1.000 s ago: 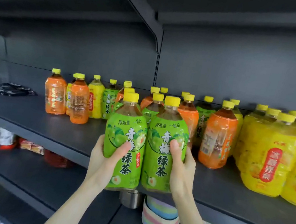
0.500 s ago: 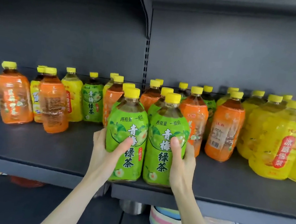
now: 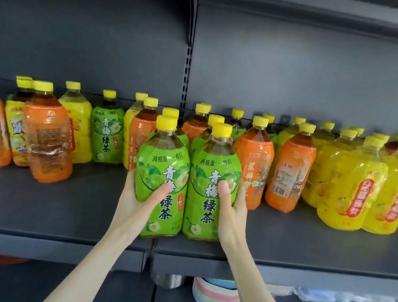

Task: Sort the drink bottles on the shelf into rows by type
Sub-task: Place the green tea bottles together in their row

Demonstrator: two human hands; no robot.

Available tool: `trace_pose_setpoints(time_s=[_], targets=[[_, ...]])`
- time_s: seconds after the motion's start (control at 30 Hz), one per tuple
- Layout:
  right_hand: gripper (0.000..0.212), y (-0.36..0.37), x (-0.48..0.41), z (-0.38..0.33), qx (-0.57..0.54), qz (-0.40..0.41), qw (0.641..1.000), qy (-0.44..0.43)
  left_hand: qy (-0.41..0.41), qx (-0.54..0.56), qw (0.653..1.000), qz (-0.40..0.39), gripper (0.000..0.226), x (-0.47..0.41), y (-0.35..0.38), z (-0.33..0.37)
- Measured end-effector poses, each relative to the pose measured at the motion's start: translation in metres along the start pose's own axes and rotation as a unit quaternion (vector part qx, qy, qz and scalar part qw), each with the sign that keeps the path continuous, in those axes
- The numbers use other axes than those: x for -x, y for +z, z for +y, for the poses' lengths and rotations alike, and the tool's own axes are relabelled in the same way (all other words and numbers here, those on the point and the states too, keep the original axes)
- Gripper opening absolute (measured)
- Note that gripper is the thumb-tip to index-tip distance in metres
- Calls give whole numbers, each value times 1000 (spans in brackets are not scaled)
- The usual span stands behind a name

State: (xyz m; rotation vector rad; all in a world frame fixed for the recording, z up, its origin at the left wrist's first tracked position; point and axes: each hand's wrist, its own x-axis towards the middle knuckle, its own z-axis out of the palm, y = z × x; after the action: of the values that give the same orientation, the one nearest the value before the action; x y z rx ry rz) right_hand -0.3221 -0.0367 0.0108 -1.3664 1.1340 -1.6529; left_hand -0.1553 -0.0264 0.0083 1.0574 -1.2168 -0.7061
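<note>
Seen from the person's own head: the bare left forearm [image 3: 92, 263] and right forearm [image 3: 258, 290] reach up and forward, angling toward each other. The left hand [image 3: 135, 200] grips the left green bottle [image 3: 163, 161] from its outer side, thumb across the front. The right hand [image 3: 232, 208] grips the right green bottle [image 3: 217, 160] likewise.

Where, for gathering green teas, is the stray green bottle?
Head view, left of centre: the stray green bottle stands right of a yellow bottle, left of an orange bottle.
</note>
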Motion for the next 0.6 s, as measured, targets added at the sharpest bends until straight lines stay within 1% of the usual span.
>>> trace_pose_setpoints(time_s=[0.07, 0.13, 0.2, 0.27, 0.33, 0.43, 0.47, 0.53, 0.6], targets=[[44, 4, -2, 2, 7, -1, 1000, -4, -1, 0, 1000, 7, 52, -2, -3, -1], [28, 9, -3, 2, 4, 1, 1000, 1, -3, 8, 1000, 3, 59, -6, -6, -4], [24, 11, -3, 2, 9, 2, 1000, -8, -3, 6, 1000, -15, 77, -9, -11, -6], [24, 12, -2, 1, 22, -9, 1000, -19, -9, -5, 1000, -24, 87, -11, -15, -9], [22, 9, 0, 2, 36, -11, 999, -26, -2, -12, 1000, -20, 91, -9, -16, -12], [11, 6, 1, 7, 83, -7, 996, -30, 18, -37, 999, 3, 90, 0, -11, -12], [14, 4, 2, 9, 99, -6, 994, -34, 20, -47, 999, 9, 87, 4, -10, -11], [43, 1, 5, 8, 147, -5, 988, -50, 27, -67, 997, 14, 81, 12, -8, -10], [61, -3, 11, 3, 201, -11, 978, -59, 39, -98, 994, 11, 78, 21, -8, -12]])
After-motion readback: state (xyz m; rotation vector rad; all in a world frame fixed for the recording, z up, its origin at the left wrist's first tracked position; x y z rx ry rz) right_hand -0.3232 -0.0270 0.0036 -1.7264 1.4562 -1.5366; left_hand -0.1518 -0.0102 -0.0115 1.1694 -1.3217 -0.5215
